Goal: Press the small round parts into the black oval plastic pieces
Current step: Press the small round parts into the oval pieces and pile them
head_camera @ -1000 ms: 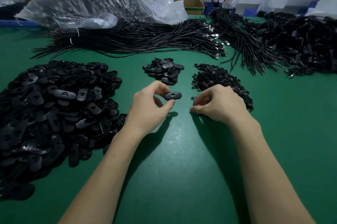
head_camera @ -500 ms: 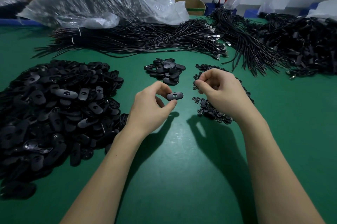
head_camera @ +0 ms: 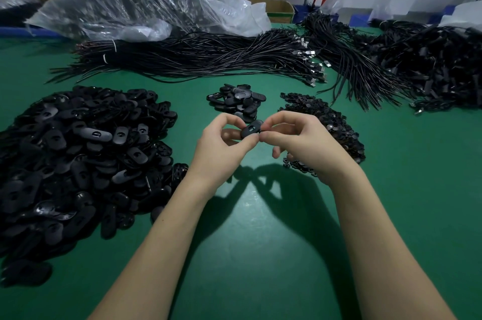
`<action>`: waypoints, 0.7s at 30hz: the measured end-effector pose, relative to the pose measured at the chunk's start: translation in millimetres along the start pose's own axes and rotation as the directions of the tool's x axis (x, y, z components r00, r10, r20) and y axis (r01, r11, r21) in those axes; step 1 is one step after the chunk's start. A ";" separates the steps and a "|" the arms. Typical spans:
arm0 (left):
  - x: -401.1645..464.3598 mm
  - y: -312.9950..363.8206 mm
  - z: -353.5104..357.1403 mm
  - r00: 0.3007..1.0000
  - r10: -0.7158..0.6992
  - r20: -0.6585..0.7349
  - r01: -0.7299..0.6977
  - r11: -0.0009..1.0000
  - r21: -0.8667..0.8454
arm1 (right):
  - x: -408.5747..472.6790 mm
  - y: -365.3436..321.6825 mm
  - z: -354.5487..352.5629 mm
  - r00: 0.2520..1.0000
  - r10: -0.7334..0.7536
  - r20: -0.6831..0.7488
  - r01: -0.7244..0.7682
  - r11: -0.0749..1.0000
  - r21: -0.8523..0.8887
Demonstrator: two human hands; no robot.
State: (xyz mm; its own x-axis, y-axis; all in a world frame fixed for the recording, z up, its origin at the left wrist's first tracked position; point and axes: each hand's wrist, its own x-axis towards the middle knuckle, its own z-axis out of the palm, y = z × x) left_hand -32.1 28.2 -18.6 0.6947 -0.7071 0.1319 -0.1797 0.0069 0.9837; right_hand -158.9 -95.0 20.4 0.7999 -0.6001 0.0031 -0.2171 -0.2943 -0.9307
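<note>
The left hand (head_camera: 221, 142) pinches a black oval piece (head_camera: 251, 129) above the green surface (head_camera: 260, 254) while the right hand (head_camera: 300, 142), fingertips pinched at its edge, seemingly seats a round part, hidden from view; next comes firm pressing.

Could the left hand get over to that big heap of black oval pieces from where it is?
Probably yes: the heap lies just beside the left hand with bare green table between, but that hand is holding an oval piece.
</note>
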 end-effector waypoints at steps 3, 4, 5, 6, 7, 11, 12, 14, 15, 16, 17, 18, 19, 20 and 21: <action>-0.8 0.4 -1.5 1.000 0.006 0.018 -0.006 1.000 -0.010 | -0.2 2.7 -1.4 0.998 0.054 0.012 -0.055 0.991 0.125; -1.4 0.6 -1.7 1.000 0.014 0.027 -0.014 1.000 0.004 | -0.3 3.2 -1.7 0.998 0.063 0.018 -0.065 0.983 0.174; -2.1 1.0 -1.7 0.999 0.023 0.035 -0.024 0.999 0.029 | -0.1 3.6 -1.8 0.998 0.064 0.019 -0.066 0.974 0.218; -2.7 1.6 -1.2 0.998 0.028 0.048 -0.031 0.998 0.051 | 0.4 3.8 -1.8 0.998 0.058 0.011 -0.059 0.970 0.237; -3.1 2.6 -0.8 0.997 0.025 0.068 -0.029 0.998 0.064 | 0.9 4.0 -1.7 0.999 0.048 -0.007 -0.045 0.974 0.223; -1.3 5.4 -3.1 0.986 -0.051 0.156 0.051 0.999 0.005 | 0.5 4.6 -3.3 0.999 0.006 -0.035 -0.002 0.994 0.109; -0.2 5.2 -5.6 0.986 -0.068 0.150 0.072 0.997 -0.016 | -0.1 4.5 -4.4 1.000 0.004 -0.017 -0.003 0.995 0.101; 1.6 4.3 -11.7 0.988 -0.077 0.132 0.081 0.996 -0.025 | -0.8 3.6 -5.2 1.000 -0.004 0.026 0.001 0.996 0.092; 2.1 4.1 -14.0 0.988 -0.072 0.134 0.075 0.997 -0.019 | -0.7 3.2 -4.8 0.999 -0.011 0.038 0.008 0.996 0.092; 2.1 4.3 -15.5 0.988 -0.065 0.139 0.068 0.998 -0.016 | -0.2 2.9 -3.9 0.999 -0.019 0.042 0.015 0.995 0.096; 1.8 4.7 -15.9 0.988 -0.060 0.143 0.064 0.998 -0.020 | 0.3 2.6 -2.4 0.999 -0.025 0.040 0.021 0.994 0.103; 1.2 4.8 -15.2 0.988 -0.057 0.144 0.062 0.998 -0.032 | 0.8 2.4 -0.8 0.999 -0.029 0.034 0.025 0.993 0.113; 0.6 5.0 -14.0 0.989 -0.057 0.140 0.065 0.996 -0.053 | 1.3 2.3 0.9 0.999 -0.031 0.021 0.029 0.992 0.122; -0.1 4.9 -12.6 0.990 -0.060 0.131 0.071 0.994 -0.082 | 1.7 2.5 2.2 1.000 -0.031 -0.001 0.031 0.992 0.123; -0.4 4.6 -11.6 0.991 -0.061 0.119 0.075 0.991 -0.111 | 2.3 2.7 3.1 0.999 -0.032 -0.030 0.035 0.993 0.113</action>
State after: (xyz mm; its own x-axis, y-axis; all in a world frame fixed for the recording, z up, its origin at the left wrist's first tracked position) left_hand -25.1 36.7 -12.7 0.6166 -0.7853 0.0559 -0.0490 0.0325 0.9983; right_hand -155.9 -94.8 16.7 0.7894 -0.6123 0.0437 -0.1241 -0.2289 -0.9655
